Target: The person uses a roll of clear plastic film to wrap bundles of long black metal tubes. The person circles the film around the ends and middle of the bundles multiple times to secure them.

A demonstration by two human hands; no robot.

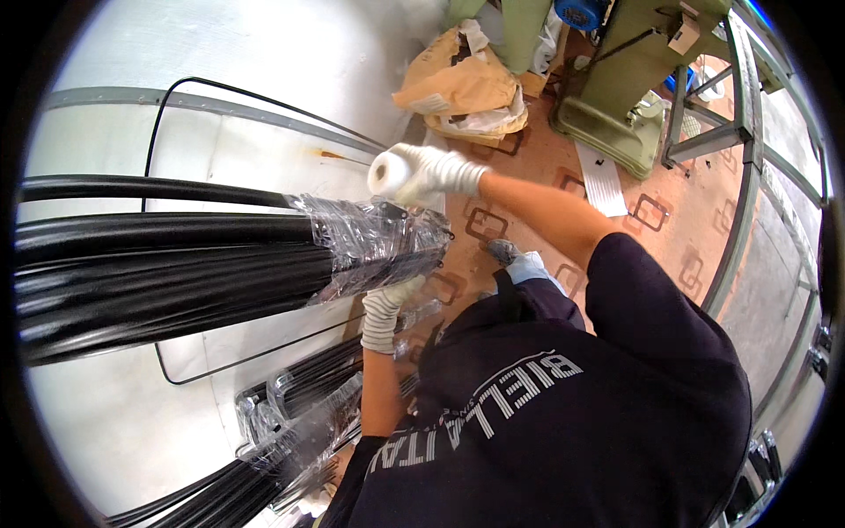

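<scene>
A thick bundle of long black tubes (176, 277) reaches in from the left, its near end wrapped in clear stretch film (370, 239). My right hand (437, 169), in a white knit glove, is closed around a white roll of stretch film (387, 174) just above the wrapped end. My left hand (392, 301), gloved the same way, is at the lower side of that end, touching the bundle. The bundle and film hide its fingers, so their grip does not show. Small dark flat end pieces (431, 233) show through the film.
Below lies another film-wrapped bundle of black tubes (290, 440). A thin black rectangular frame (150, 150) stands behind the bundle against the white wall. At the top are a torn brown paper sack (466, 84) and a green machine base (607, 123); a metal frame (748, 167) stands right.
</scene>
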